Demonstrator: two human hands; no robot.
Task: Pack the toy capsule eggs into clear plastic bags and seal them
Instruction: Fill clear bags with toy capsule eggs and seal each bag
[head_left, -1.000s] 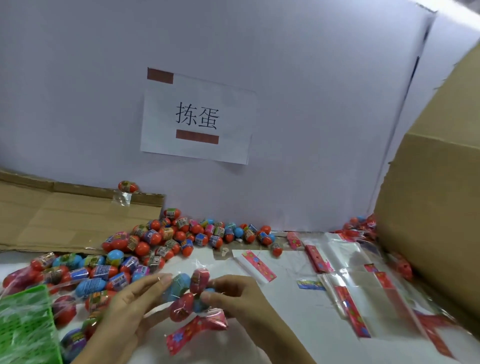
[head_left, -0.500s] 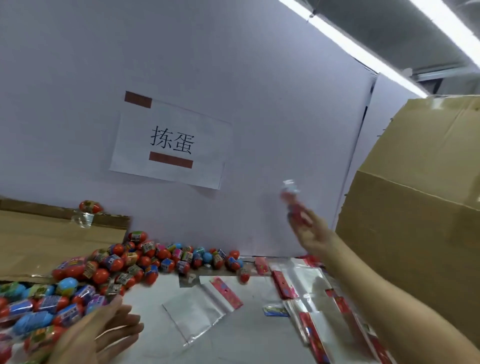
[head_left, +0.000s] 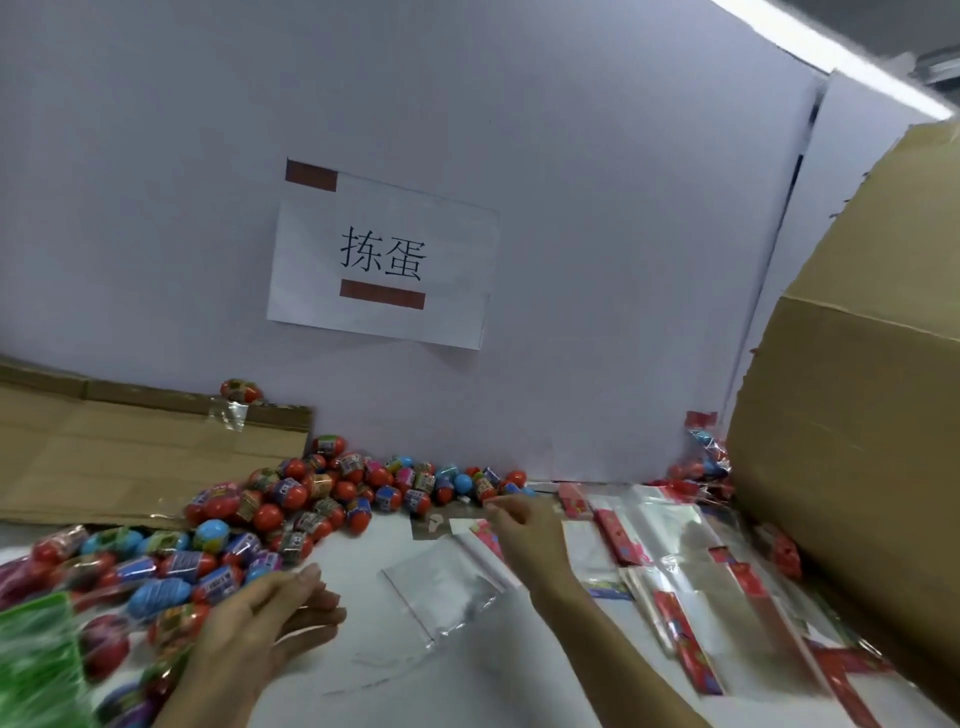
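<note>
Clear plastic bag (head_left: 447, 587) flat on the white table (head_left: 467, 686), pink header under the right hand (head_left: 524, 530) — fingers curled, pinching that header edge (grip partly blurred). Left hand (head_left: 270, 623) low beside the capsule eggs (head_left: 291, 509), fingers straight and loosely spread, holding nothing. Eggs heaped left and along the back wall — more empty bags (head_left: 670, 561) fanned out right, against a cardboard box (head_left: 852, 467). Paper sign (head_left: 382, 260) taped on the wall; green basket (head_left: 36, 660) at bottom left.

Right hand (head_left: 524, 525) down from mid-air toss, now at empty bag (head_left: 457, 571).
</note>
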